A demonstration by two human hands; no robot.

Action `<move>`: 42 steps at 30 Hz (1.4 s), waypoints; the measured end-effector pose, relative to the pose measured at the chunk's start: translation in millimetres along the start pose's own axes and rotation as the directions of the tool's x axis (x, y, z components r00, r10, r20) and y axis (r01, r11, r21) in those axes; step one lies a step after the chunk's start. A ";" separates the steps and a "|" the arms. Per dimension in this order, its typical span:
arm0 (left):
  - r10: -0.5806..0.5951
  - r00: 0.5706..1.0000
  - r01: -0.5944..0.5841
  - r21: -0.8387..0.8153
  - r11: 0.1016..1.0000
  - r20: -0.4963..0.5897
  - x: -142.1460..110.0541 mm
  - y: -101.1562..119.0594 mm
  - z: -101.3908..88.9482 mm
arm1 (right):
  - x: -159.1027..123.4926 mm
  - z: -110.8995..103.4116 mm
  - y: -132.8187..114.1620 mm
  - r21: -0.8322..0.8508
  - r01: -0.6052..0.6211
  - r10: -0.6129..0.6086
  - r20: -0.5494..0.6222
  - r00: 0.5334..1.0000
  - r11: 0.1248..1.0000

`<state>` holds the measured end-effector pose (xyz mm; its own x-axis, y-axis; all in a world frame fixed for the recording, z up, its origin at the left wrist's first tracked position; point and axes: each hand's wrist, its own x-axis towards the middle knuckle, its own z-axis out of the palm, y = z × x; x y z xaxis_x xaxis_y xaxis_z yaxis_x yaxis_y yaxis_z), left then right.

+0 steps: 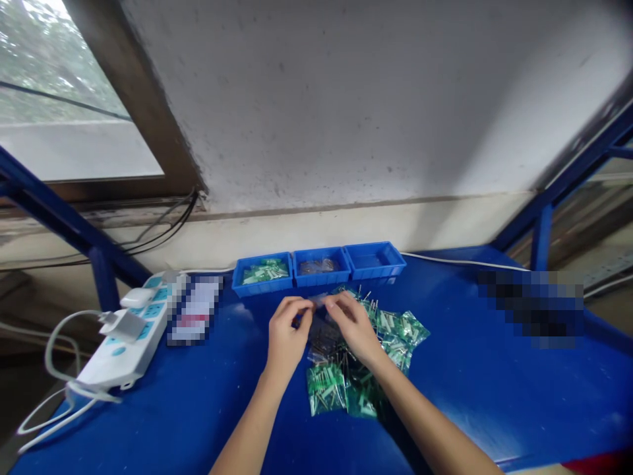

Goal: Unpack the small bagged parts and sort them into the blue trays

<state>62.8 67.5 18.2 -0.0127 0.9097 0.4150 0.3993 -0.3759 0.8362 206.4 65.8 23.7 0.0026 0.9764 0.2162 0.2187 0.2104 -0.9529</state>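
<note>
My left hand [289, 330] and my right hand [353, 323] meet above the blue table, fingertips pinched on a small clear plastic bag [319, 300]. What the bag contains is too small to make out. Beneath and around my hands spreads a loose pile of screws [341, 356] and small clear packets. Green-tinted plastic packets with screws and pale plugs lie among them, one green packet [326, 388] in front and another green packet [413, 328] to the right. My hands and right forearm hide part of the pile.
Behind the pile stand three blue bins: the left bin [264, 286] with green packets, the middle bin [324, 278] with clear packets, and the right bin [378, 270]. A white power strip [133, 336] with plugs and cables lies left. A pixelated dark object [534, 307] is at right.
</note>
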 end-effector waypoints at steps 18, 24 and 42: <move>-0.333 0.911 0.122 0.614 0.780 0.242 3.2 -34.4 -25.3 | 42.7 -57.1 -33.3 -0.706 0.312 -0.750 -0.469 0.467 0.636; -0.349 0.893 0.148 0.547 0.824 0.285 5.5 -31.4 -23.3 | 28.5 -22.3 21.1 -0.619 0.242 -0.367 -0.080 0.927 0.747; -0.208 0.978 0.209 -0.076 0.975 0.021 7.3 -17.1 -21.4 | 3.4 1.3 -0.1 -0.272 0.270 -0.216 0.214 0.953 0.924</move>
<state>36.3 76.8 14.6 -0.0762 0.9715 0.2244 0.3165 -0.1898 0.9294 205.1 69.2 24.2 -0.2536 0.8955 0.3657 0.4678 0.4445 -0.7639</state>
